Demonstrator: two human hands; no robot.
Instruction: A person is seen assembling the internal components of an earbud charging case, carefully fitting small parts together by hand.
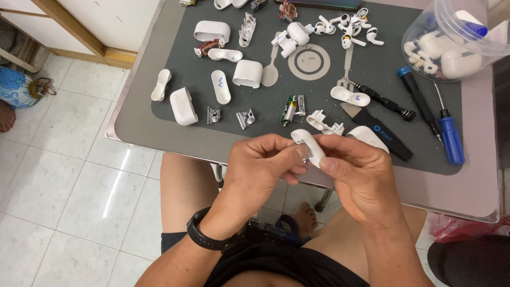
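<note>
My left hand and my right hand meet over the near edge of the table. Between them I hold a small white earbud-case shell. The right fingers wrap its lower end. My left fingertips pinch a small metal part at its upper left side. A black band sits on my left wrist. On the dark grey mat just beyond lie several white case halves, a metal hinge piece and a small green board with a battery.
Loose white earbuds lie at the mat's far side. A clear plastic tub of white parts stands at the far right. Blue and black screwdrivers and a black pry tool lie at right. Tiled floor lies left.
</note>
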